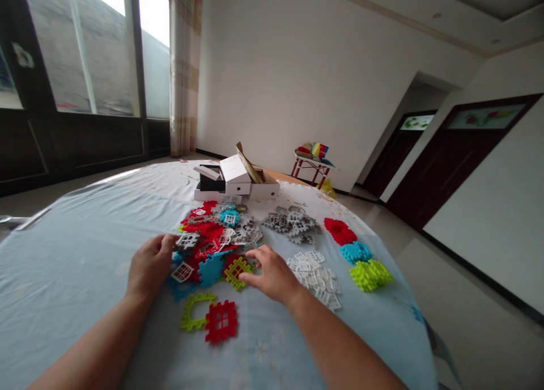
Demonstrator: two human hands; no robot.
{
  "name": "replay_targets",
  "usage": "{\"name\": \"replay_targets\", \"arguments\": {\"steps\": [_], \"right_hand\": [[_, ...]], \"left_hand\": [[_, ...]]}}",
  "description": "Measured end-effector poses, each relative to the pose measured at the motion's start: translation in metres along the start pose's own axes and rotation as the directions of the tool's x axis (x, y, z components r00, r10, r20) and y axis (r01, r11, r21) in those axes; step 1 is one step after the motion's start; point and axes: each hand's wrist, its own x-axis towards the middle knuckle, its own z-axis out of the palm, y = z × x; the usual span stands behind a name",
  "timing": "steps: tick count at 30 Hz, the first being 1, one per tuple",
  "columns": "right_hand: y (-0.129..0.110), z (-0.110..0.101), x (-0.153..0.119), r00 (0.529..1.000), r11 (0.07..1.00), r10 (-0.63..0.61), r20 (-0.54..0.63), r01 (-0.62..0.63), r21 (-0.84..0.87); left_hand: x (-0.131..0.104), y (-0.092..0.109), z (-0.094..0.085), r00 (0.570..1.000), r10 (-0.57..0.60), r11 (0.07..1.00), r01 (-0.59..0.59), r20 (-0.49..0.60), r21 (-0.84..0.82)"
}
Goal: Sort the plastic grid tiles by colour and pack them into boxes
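My left hand is at the left edge of a mixed pile of plastic pieces, its thumb and fingers closed on a grey piece with a white window insert. At the pile's right side, my right hand has its thumb and fingers apart beside a lime green piece. Between the hands lie a blue piece, a white window piece and red pieces. Nearer to me, a lime green frame touches a red piece with a window.
Grey pieces and white window pieces form separate piles. Red, blue and lime green stacks sit at the right of the cloth-covered table. Open boxes stand behind the mixed pile.
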Motion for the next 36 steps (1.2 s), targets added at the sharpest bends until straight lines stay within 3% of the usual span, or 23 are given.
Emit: {"name": "replay_targets", "arguments": {"steps": [9,19,24,28,30,36], "right_hand": [[-0.011,0.022,-0.008,0.999,0.993,0.029,0.047,-0.023,-0.119],[-0.011,-0.009,-0.03,0.998,0.997,0.062,0.023,-0.063,0.044],[-0.006,-0.015,-0.038,0.995,0.992,0.097,0.006,-0.097,0.083],[0.004,-0.018,-0.039,0.983,0.972,0.152,0.105,-0.168,0.164],[0.008,-0.019,-0.04,0.978,0.978,0.178,0.106,-0.188,0.093],[0.012,-0.02,-0.046,0.985,0.975,0.164,-0.05,-0.17,-0.147]], "left_hand": [[0.002,-0.002,0.0,1.0,-0.013,1.0,0.013,0.003,-0.012],[0.0,0.002,-0.002,1.0,0.009,1.0,-0.009,-0.011,0.014],[0.002,-0.001,-0.002,1.0,-0.01,1.0,0.01,0.012,0.003],[0.003,-0.002,-0.003,1.0,-0.029,0.999,0.029,0.001,0.034],[0.003,0.0,-0.003,0.999,-0.046,0.997,0.046,-0.001,0.062],[0.006,-0.007,0.001,0.999,-0.024,0.992,0.027,-0.021,0.121]]}}
